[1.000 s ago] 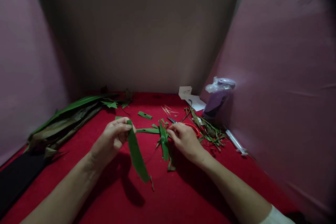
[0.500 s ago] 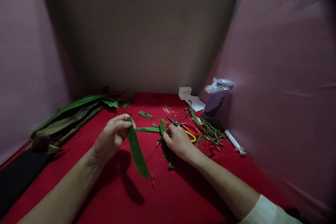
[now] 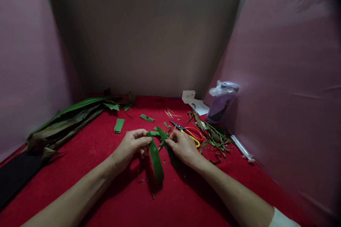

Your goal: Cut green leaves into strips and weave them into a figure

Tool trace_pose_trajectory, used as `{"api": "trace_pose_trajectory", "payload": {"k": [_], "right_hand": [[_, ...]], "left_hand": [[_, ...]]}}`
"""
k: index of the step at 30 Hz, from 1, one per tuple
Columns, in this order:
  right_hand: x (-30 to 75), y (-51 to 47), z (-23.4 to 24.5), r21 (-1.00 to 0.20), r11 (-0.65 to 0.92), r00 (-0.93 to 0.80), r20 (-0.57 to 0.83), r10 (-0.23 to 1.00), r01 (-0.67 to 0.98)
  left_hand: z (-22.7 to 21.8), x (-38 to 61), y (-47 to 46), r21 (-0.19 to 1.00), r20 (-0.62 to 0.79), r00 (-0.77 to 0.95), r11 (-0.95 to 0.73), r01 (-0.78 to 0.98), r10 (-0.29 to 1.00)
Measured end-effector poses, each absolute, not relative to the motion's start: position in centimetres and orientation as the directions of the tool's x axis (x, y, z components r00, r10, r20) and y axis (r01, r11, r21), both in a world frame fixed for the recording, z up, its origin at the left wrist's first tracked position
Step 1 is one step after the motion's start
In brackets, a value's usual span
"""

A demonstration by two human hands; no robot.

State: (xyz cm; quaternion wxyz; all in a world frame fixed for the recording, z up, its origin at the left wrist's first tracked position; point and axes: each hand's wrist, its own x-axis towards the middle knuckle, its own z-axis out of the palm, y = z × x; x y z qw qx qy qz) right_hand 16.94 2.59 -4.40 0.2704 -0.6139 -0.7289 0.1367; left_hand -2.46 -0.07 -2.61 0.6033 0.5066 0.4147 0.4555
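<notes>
A grey-brown back board [image 3: 144,42] stands across the far side, flanked by a pink panel on the left [image 3: 23,60] and a larger pink panel on the right [image 3: 287,78]. Between them lies the red surface [image 3: 186,198], with a black strip [image 3: 16,177] along its near left edge. A pile of long leaves [image 3: 66,118], green on top and dried brown below, runs along the left side toward the back corner.

Both bare forearms reach in from below and the hands meet near the middle of the surface. The left hand [image 3: 131,146] has its grip pinched, thumb against fingers, on the upper end of a green leaf strip [image 3: 156,158], which hangs from that pinch toward the person. The right hand [image 3: 182,146] sits just beside it, its grip closed on a second leaf strip [image 3: 162,135] that slants under its fingers; the tops of the two strips touch between the hands.

A purple bottle [image 3: 221,103] with crumpled plastic over its top leans against the right panel. Dried leaf scraps [image 3: 214,136] lie in front of it, and scissors [image 3: 190,133] with red and yellow handles lie just beyond the right hand. White paper cards [image 3: 198,105] lie in the back right corner. A thin clear tube [image 3: 242,147] lies by the right panel. A cut green piece [image 3: 119,125] lies left of the hands, a smaller one [image 3: 147,117] lies farther back, and toothpicks [image 3: 170,112] are scattered near it.
</notes>
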Motion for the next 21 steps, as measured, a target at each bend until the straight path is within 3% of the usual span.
{"api": "trace_pose_trajectory", "payload": {"k": [4,10,16,21], "right_hand": [[17.1,2.6,-4.7,-0.604,0.233,-0.100,0.247,0.964,0.762],[16.9,2.4,-4.8,-0.692,0.304,-0.130,0.293,0.947,0.655],[16.4,1.6,-4.6,-0.902,0.327,-0.183,0.284,0.941,0.282],[15.9,0.3,-4.0,-0.947,0.301,-0.230,0.270,0.935,0.114]], "left_hand": [[-2.8,-2.2,0.1,0.999,-0.033,0.200,0.039,-0.030,0.979],[-3.2,-2.4,0.2,0.998,-0.008,0.210,0.019,-0.051,0.978],[-2.5,-2.4,-0.4,0.995,-0.038,0.199,0.056,-0.085,0.979],[-1.8,-2.2,-0.7,0.983,-0.058,0.204,0.091,-0.158,0.977]]}}
